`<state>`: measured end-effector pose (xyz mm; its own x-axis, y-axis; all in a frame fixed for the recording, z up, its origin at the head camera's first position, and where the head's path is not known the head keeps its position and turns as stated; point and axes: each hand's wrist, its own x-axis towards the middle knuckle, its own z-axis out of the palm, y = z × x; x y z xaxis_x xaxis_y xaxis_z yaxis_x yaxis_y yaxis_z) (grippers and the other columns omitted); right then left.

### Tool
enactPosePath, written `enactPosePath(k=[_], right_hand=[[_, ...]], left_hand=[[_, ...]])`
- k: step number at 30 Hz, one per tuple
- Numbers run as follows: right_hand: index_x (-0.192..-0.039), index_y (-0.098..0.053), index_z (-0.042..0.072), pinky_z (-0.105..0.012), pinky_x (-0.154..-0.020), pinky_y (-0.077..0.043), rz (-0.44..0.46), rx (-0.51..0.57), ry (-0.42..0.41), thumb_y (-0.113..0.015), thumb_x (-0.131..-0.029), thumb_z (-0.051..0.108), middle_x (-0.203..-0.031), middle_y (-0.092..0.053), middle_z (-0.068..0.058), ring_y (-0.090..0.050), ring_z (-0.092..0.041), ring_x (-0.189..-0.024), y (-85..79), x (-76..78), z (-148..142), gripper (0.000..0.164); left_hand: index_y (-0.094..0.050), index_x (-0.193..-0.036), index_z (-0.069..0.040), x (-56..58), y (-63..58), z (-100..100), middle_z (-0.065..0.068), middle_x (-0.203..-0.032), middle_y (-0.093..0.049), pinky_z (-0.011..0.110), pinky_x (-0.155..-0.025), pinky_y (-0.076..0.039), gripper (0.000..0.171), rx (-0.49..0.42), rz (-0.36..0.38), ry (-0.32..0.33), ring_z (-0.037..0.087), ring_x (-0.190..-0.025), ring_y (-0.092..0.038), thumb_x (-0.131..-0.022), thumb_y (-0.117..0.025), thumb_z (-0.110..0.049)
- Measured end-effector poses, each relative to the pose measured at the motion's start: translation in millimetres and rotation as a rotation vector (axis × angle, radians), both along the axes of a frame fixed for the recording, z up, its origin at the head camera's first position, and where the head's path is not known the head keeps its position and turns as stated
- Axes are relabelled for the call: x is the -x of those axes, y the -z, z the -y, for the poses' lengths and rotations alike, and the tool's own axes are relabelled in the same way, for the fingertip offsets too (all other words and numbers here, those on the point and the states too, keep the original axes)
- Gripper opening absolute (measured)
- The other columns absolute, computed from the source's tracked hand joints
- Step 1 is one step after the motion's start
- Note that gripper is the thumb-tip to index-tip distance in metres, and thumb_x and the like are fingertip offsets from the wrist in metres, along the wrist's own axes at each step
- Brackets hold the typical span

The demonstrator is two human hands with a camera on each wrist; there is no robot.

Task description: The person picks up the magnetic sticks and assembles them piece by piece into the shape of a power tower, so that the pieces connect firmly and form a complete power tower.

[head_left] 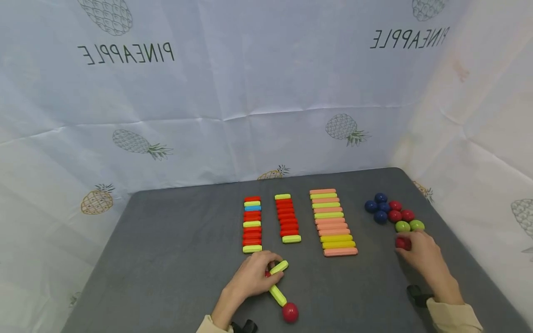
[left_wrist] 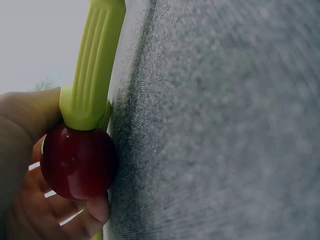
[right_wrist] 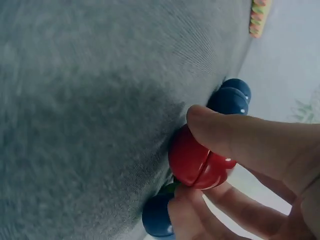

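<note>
By the left hand (head_left: pixel 253 274), a red ball (left_wrist: pixel 79 162) is gripped, from which a yellow stick (head_left: pixel 277 296) is slanted lengthwise, right and nearer; by the right hand (head_left: pixel 425 258), another red ball (head_left: pixel 401 243) is pinched.

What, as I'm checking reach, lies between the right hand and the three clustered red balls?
Two green balls lie between the right hand and those red balls; the head view shows it.

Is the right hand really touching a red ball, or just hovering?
Touching: the right wrist view shows the right hand pinching a red ball between its fingers.
</note>
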<state>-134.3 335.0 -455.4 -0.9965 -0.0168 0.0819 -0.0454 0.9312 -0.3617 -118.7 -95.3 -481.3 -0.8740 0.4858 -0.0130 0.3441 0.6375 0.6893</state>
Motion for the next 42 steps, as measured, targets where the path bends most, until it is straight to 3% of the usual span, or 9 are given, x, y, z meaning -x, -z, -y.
enactPosePath(k=[5, 8, 12, 14, 17, 23, 32, 38, 42], right_hand=[[-0.109, -0.074, -0.008, -0.061, -0.070, -0.054, 0.019, 0.036, 0.003, -0.080, -0.083, 0.013, -0.098, -0.072, -0.028, -0.068, -0.045, -0.087, -15.6, -1.5, 19, 0.034], [-0.113, -0.074, -0.005, -0.052, -0.068, -0.058, -0.001, 0.111, -0.042, -0.081, -0.085, 0.017, -0.099, -0.074, -0.022, -0.072, -0.036, -0.082, -30.1, -5.8, 45, 0.037], [-0.114, -0.075, 0.000, -0.036, -0.067, -0.062, -0.045, 0.219, -0.159, -0.083, -0.085, 0.016, -0.101, -0.073, -0.015, -0.072, -0.022, -0.079, -42.8, -10.3, 87, 0.034], [-0.113, -0.076, 0.002, -0.029, -0.066, -0.061, -0.043, 0.266, -0.230, -0.084, -0.084, 0.016, -0.100, -0.073, -0.009, -0.069, -0.014, -0.077, -43.0, -11.0, 106, 0.033], [-0.113, -0.076, 0.004, -0.023, -0.067, -0.058, 0.018, 0.332, -0.339, -0.084, -0.084, 0.018, -0.096, -0.072, -0.003, -0.066, -0.006, -0.077, -36.1, -10.7, 131, 0.033], [-0.116, -0.075, 0.006, -0.020, -0.067, -0.053, 0.186, 0.391, -0.502, -0.083, -0.087, 0.024, -0.093, -0.068, 0.005, -0.058, -0.001, -0.076, -13.8, -12.6, 164, 0.035], [-0.117, -0.075, 0.003, -0.019, -0.063, -0.050, 0.268, 0.445, -0.575, -0.082, -0.087, 0.019, -0.096, -0.070, 0.000, -0.053, 0.000, -0.071, 1.3, -9.0, 193, 0.034], [-0.116, -0.076, 0.006, -0.018, -0.062, -0.050, 0.251, 0.451, -0.615, -0.080, -0.088, 0.014, -0.097, -0.072, -0.003, -0.052, 0.002, -0.068, 10.2, -5.6, 208, 0.030], [-0.116, -0.076, 0.008, -0.018, -0.067, -0.052, 0.224, 0.451, -0.633, -0.080, -0.088, 0.011, -0.102, -0.074, -0.004, -0.058, 0.000, -0.076, 12.7, -5.1, 213, 0.029]], left_hand=[[-0.074, -0.112, -0.010, -1.4, -0.8, 1, -0.007, -0.079, -0.058, 0.017, -0.055, -0.042, 0.024, -0.008, 0.006, -0.059, -0.002, -0.060, -0.044, -0.091, -0.076, -0.022], [-0.069, -0.123, -0.010, -2.8, -2.0, 3, -0.008, -0.084, -0.058, 0.018, -0.056, -0.042, 0.045, 0.000, 0.035, -0.054, 0.000, -0.061, -0.045, -0.088, -0.079, -0.038], [-0.059, -0.138, -0.015, -6.4, -4.2, 7, -0.007, -0.105, -0.062, 0.024, -0.074, -0.053, 0.080, 0.042, 0.053, 0.009, 0.002, -0.086, -0.055, -0.075, -0.086, -0.057], [-0.057, -0.140, -0.018, -8.0, -5.0, 8, -0.008, -0.115, -0.063, 0.029, -0.088, -0.055, 0.087, 0.059, 0.043, 0.037, 0.004, -0.101, -0.056, -0.070, -0.089, -0.059], [-0.059, -0.139, -0.020, -8.8, -5.3, 8, -0.009, -0.119, -0.063, 0.031, -0.095, -0.054, 0.085, 0.069, 0.033, 0.057, 0.004, -0.105, -0.055, -0.069, -0.091, -0.056], [-0.063, -0.134, -0.023, -12.1, -3.2, 10, -0.011, -0.117, -0.063, 0.028, -0.092, -0.054, 0.077, 0.069, 0.026, 0.073, -0.001, -0.101, -0.055, -0.070, -0.089, -0.057], [-0.067, -0.129, -0.024, -13.2, -0.3, 11, -0.012, -0.111, -0.064, 0.023, -0.081, -0.053, 0.069, 0.054, 0.005, 0.068, -0.002, -0.090, -0.054, -0.073, -0.086, -0.060], [-0.066, -0.127, -0.025, -15.3, 1.9, 10, -0.010, -0.115, -0.065, 0.025, -0.082, -0.054, 0.067, 0.047, -0.013, 0.060, -0.002, -0.094, -0.056, -0.075, -0.082, -0.064], [-0.068, -0.123, -0.021, -14.3, 2.3, 9, -0.006, -0.107, -0.068, 0.019, -0.069, -0.052, 0.047, -0.022, 0.008, 0.045, -0.003, -0.074, -0.055, -0.088, -0.078, -0.050]])
